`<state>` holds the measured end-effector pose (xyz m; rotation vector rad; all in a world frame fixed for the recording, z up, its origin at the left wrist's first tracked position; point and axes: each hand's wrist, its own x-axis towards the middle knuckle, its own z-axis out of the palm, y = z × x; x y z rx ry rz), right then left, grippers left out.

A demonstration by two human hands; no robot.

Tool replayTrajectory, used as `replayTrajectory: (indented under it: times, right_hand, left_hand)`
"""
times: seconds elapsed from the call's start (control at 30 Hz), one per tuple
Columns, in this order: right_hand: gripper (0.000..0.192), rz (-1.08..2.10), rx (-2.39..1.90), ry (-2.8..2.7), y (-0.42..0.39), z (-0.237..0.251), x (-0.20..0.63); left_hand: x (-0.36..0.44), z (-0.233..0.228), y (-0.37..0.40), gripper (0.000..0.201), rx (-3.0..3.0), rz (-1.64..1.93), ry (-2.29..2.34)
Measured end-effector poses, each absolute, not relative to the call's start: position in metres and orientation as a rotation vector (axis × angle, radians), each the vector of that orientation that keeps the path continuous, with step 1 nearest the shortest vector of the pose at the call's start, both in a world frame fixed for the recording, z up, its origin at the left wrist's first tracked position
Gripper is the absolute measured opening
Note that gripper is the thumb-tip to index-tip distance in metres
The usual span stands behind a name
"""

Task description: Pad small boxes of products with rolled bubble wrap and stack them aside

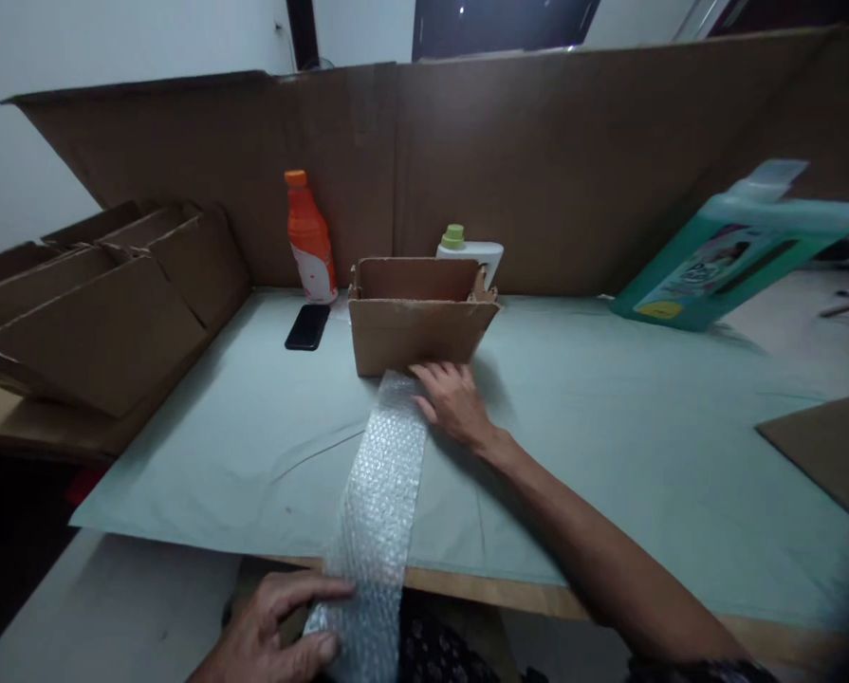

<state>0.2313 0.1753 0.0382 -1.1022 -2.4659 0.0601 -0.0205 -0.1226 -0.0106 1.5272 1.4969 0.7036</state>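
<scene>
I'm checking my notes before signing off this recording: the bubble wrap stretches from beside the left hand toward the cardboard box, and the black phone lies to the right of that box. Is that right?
Not quite: the head view shows the black phone to the left of the cardboard box. The bubble wrap does stretch from beside the left hand toward that box.

To the right of the near end of the bubble-wrap strip point(385, 512), a near-black garment point(442, 656) bears small pale blotches. Farther right of the strip, a dark sleeve point(709, 672) with pale specks borders the bare right forearm point(581, 536).
</scene>
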Motion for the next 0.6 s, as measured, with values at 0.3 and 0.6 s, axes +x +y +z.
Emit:
replayTrajectory:
  times: [0.3,0.6]
  right_hand:
    - [0.098,0.954,-0.612,-2.727,0.037,0.044,0.29]
    - [0.05,0.441,-1.211,-2.157,0.029,-0.01,0.219]
  left_hand:
    - [0.017,0.028,-0.08,0.039,1.033,0.866,1.412]
    - [0.02,0.03,-0.048,0.059,1.551,1.022,1.574]
